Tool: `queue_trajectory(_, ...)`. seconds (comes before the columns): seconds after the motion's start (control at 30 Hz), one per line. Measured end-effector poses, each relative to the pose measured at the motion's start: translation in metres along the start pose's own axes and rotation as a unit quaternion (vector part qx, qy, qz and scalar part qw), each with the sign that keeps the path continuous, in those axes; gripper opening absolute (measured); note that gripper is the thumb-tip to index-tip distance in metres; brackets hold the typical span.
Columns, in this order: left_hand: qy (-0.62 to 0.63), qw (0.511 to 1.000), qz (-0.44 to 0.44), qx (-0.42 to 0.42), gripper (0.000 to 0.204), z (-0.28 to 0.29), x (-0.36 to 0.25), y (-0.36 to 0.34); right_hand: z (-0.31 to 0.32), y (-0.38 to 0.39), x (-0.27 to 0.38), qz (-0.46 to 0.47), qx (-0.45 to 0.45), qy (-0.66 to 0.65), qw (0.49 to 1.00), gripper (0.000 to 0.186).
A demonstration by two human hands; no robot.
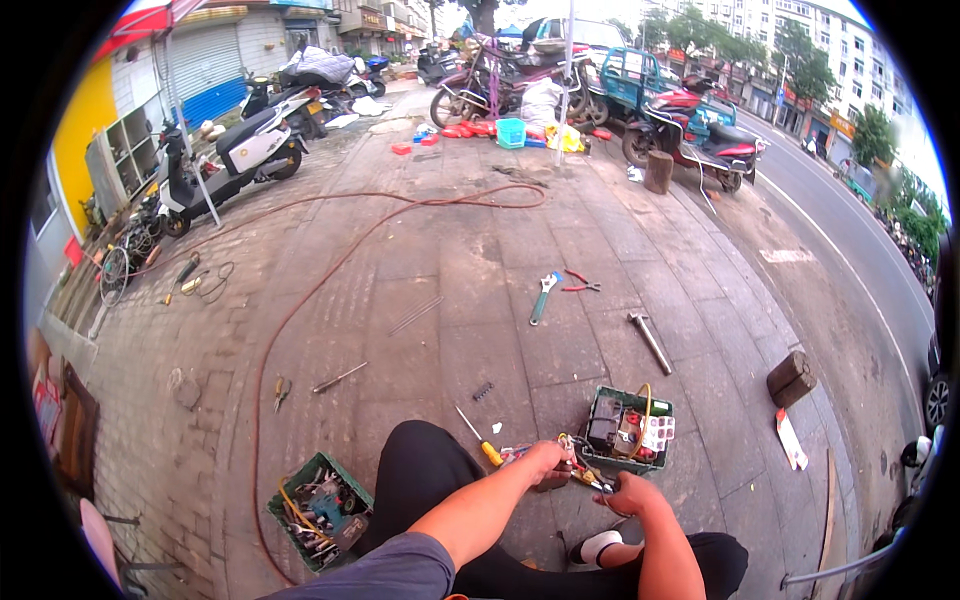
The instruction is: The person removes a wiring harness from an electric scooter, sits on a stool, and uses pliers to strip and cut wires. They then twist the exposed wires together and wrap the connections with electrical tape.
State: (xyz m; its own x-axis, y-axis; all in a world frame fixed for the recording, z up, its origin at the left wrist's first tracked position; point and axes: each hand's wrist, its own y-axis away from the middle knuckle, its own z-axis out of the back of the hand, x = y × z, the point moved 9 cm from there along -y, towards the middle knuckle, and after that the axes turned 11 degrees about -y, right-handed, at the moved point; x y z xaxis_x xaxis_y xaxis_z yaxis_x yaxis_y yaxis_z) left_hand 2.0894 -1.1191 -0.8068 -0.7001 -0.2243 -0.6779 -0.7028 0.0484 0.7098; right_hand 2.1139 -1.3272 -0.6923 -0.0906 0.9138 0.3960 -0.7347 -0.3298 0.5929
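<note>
My left hand (548, 465) is closed over a small cluster of tools on the paving between my legs, its fingers curled round something too small to make out. Close by on the right, my right hand (636, 495) has its fingers bent at a dark curved piece, which I cannot name. Yellow-handled tools (588, 477) lie between the two hands. Just left of them rests a screwdriver (491, 453) with a yellow handle. Beyond my hands stands a green crate (628, 462) holding a dark box, a yellow hoop-like handle and a white-and-red blister-like pack.
Another green crate (345, 474) of tools stands by my left leg. Ahead lie an adjustable wrench (543, 300), red-handled pliers (580, 284), a hammer (652, 343) and a long screwdriver (340, 377). A reddish hose (300, 305) loops across the paving. A wooden block (790, 378) stands right.
</note>
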Motion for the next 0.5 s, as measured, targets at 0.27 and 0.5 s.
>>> queue_trajectory(0.27, -0.076, 0.997, -0.02, -0.023, 0.012, 0.013, -0.01, -0.005, -0.103, 0.017, -0.02, 0.014, 0.231, 0.237, 0.944, 0.063)
queue_trajectory(0.5, -0.103, 0.994, -0.002, 0.04, 0.008, -0.011, -0.009, 0.009, -0.146, -0.007, 0.004, 0.061, 0.212, 0.142, 0.965, 0.055)
